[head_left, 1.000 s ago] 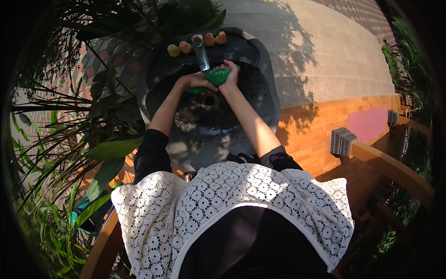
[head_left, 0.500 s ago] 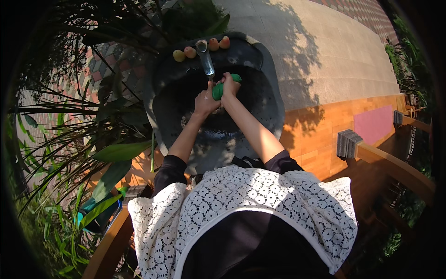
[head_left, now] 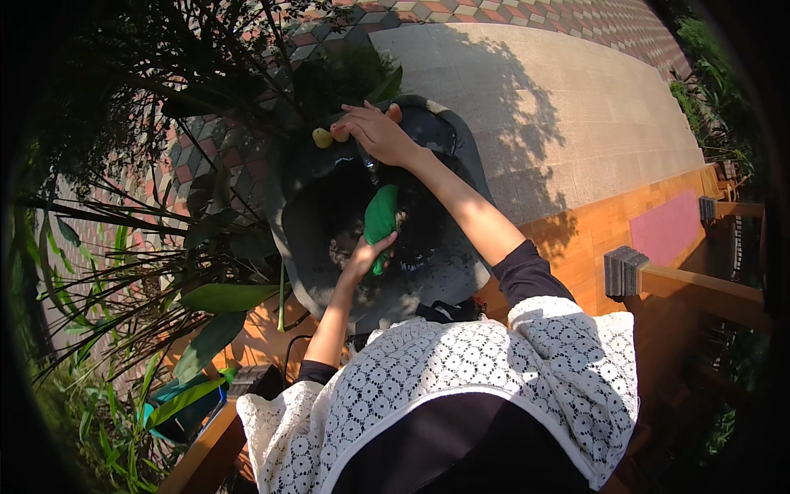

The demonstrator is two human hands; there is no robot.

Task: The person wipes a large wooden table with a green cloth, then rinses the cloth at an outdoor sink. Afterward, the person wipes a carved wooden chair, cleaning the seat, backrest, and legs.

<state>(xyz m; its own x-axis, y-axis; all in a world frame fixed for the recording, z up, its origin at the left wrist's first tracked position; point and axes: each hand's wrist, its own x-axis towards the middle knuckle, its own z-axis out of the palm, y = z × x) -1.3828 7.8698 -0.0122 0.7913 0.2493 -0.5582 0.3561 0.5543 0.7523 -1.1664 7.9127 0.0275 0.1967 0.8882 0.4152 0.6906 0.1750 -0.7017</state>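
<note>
My left grip (head_left: 366,252) wraps the lower part of the likely soft, slippery green cloth (head_left: 381,216), best held mid-bundle, while my right grip (head_left: 380,136), closure unclear, lies over the tap (head_left: 370,167)

The camera sits on the person's head, left of a side-by-side fisheye pair, looking steeply down and forward. The white lace garment (head_left: 444,350) fills the near edge, close up; the left hand (head_left: 370,251), right hand (head_left: 380,136) and sink (head_left: 472,165) lie farther off, mid-view. Paving (head_left: 527,12) curves across the far side, plants (head_left: 226,297) left, orange floor (head_left: 609,212) right.
</note>
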